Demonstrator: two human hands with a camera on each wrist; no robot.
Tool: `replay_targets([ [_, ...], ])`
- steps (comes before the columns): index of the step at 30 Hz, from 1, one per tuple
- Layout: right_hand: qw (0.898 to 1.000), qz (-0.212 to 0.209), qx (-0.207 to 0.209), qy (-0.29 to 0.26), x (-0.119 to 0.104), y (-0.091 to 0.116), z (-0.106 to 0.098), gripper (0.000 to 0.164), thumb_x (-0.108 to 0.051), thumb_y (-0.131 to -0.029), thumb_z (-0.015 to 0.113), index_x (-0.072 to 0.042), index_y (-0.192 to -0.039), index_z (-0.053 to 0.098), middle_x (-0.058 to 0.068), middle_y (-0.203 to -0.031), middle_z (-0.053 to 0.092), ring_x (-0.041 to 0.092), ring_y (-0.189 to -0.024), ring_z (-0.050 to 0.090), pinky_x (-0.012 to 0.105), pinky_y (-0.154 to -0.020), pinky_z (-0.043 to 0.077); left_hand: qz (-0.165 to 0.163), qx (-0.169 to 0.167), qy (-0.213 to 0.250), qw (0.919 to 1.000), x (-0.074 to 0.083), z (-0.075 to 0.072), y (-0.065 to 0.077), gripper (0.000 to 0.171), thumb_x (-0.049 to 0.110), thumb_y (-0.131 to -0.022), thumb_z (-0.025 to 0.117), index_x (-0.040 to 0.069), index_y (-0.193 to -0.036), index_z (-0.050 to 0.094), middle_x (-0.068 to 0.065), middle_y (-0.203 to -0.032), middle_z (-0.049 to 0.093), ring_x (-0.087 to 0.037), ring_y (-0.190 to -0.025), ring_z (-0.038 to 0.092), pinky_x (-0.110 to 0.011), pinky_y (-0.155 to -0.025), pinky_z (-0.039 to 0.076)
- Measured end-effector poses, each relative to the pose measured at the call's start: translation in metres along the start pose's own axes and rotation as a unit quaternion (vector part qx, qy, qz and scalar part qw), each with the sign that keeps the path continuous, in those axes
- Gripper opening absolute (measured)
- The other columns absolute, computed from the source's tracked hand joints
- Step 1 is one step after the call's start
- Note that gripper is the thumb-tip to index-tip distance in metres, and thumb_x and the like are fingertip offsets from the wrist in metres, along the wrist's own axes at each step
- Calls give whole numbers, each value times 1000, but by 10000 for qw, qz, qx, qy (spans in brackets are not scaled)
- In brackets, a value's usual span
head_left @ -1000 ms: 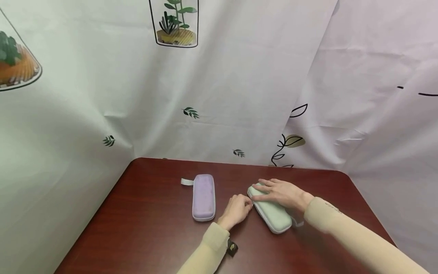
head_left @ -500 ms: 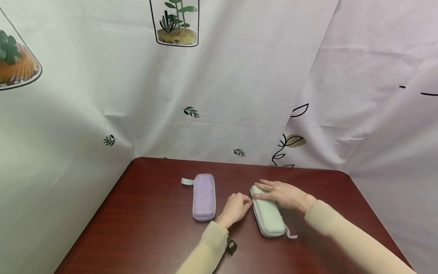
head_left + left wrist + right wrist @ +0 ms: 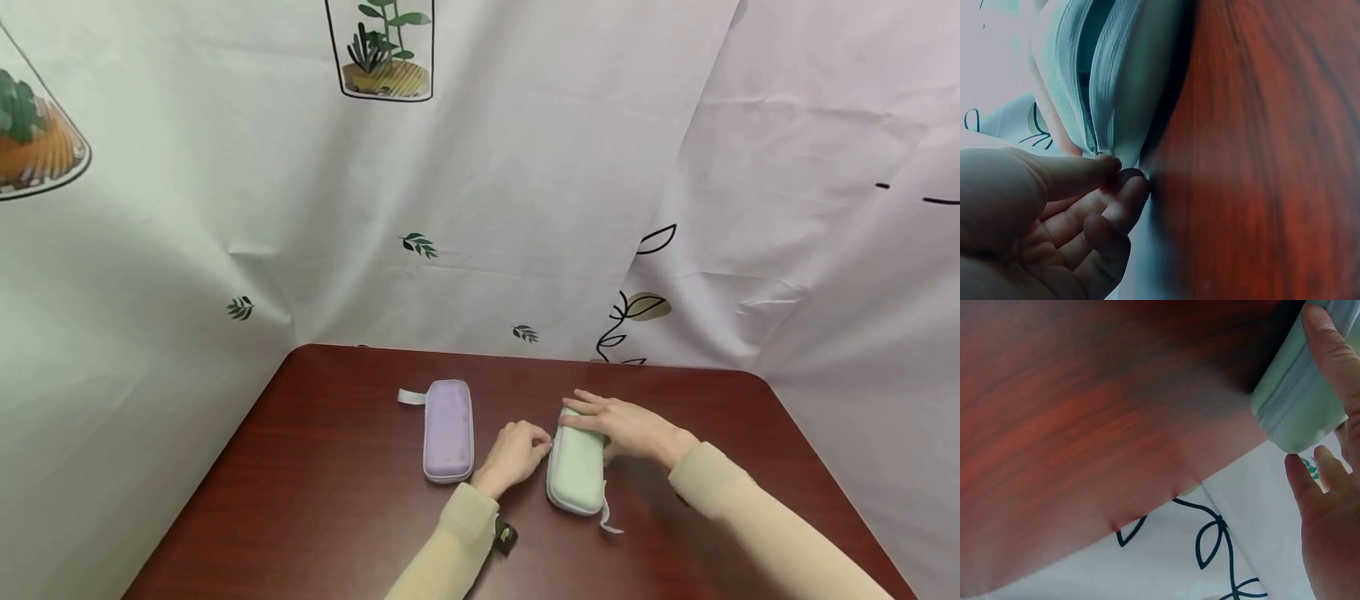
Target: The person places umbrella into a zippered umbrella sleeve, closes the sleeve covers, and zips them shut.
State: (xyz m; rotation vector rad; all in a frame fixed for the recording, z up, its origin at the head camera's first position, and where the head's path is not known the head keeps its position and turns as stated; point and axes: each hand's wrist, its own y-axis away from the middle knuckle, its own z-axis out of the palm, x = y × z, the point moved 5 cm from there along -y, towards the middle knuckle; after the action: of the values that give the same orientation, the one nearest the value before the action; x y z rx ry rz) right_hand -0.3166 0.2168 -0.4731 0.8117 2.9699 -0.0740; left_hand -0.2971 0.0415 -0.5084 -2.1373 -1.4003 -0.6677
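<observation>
A pale green zip case (image 3: 576, 475) lies on the table, its wrist strap (image 3: 609, 518) trailing at the near right corner. My left hand (image 3: 516, 454) is at its left side. Seen from the left wrist, the thumb and forefinger pinch at the zipper (image 3: 1109, 94), whose pull is hidden between them. Above the pinch the zipper's two edges stand parted, showing a dark gap. Across the case's far end, my right hand (image 3: 628, 427) grips it, fingers over the top and the thumb (image 3: 1335, 359) along the side in the right wrist view.
A lilac zip case (image 3: 448, 429) with a pale strap (image 3: 412, 397) lies left of my left hand. The reddish-brown table (image 3: 337, 500) ends at a white printed curtain (image 3: 480, 208) behind and on both sides. A small black item (image 3: 505, 537) shows by the left cuff.
The green case has turned from slanted to nearly upright in the head view, its near end swinging left with the strap. The right hand turned with it; the left hand barely moved.
</observation>
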Motion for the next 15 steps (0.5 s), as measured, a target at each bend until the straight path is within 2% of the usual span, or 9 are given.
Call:
replay_targets([
  [7,9978,120,310,-572,1,3,2,87,-33,-57,90,-9,-135,57,19,-142,49,43,-133,39,52,-99,41,3,-98,105,9999,-5,-3,1,10,14,-90,69,13,-95,78,4,-87,71,-9,-72,59,-27,-66,47],
  [15,9934,522,440,-923,6,8,6,90,-33,-57,91,-11,-137,56,17,-144,47,38,-135,39,51,-101,39,112,-87,183,9997,-9,-8,-1,9,14,-90,69,13,-93,78,7,-85,71,-5,-70,57,-24,-64,45],
])
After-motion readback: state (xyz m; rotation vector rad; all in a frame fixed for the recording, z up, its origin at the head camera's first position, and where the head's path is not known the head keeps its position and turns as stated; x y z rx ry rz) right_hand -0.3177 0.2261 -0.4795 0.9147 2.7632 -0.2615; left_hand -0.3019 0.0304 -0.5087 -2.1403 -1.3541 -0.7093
